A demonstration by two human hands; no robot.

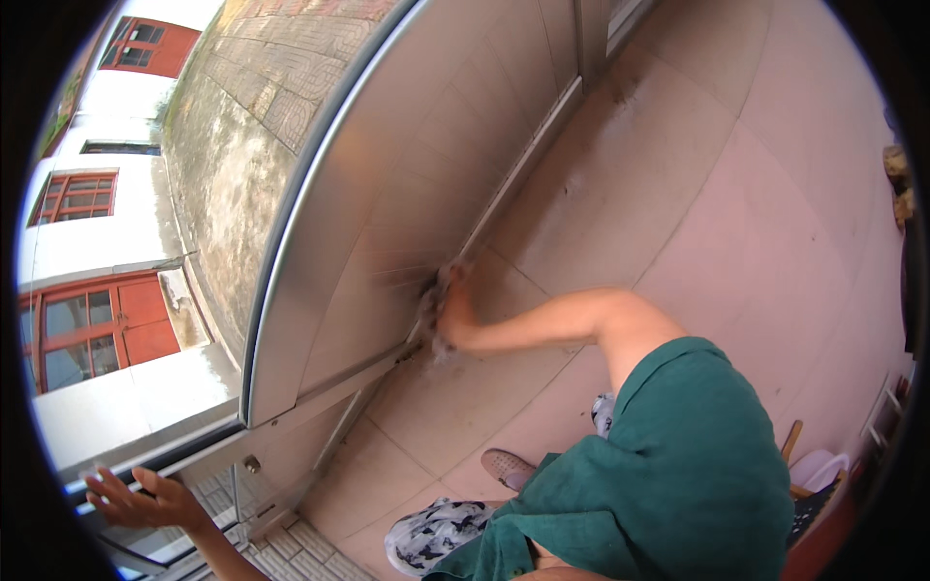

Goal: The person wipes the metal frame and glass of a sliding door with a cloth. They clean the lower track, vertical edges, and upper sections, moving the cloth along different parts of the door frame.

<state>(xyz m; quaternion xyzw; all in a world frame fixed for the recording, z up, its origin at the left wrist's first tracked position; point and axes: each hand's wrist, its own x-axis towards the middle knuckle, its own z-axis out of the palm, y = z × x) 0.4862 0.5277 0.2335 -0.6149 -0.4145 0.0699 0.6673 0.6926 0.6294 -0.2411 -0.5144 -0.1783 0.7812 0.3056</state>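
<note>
My right hand (pixel 455 312) reaches down to the foot of a metal door panel (pixel 407 196). It presses a crumpled greyish cloth (pixel 431 299) against the panel, just above its bottom rail. Motion blurs the hand and the cloth, so the finger positions are unclear. Off to the lower left, my left hand (pixel 149 501) is raised beside the dark-edged frame (pixel 192 447) of the glazing. Its fingers are spread and hold nothing. Whether they touch the glass or frame I cannot tell.
Pinkish floor tiles (pixel 697 218) run along the door. A shoe (pixel 506 468) and black-and-white patterned fabric (pixel 439 534) show by my legs. A metal latch (pixel 251 463) sits on the adjoining frame. A chair (pixel 821 501) stands at the lower right. Paving (pixel 269 72) lies outside.
</note>
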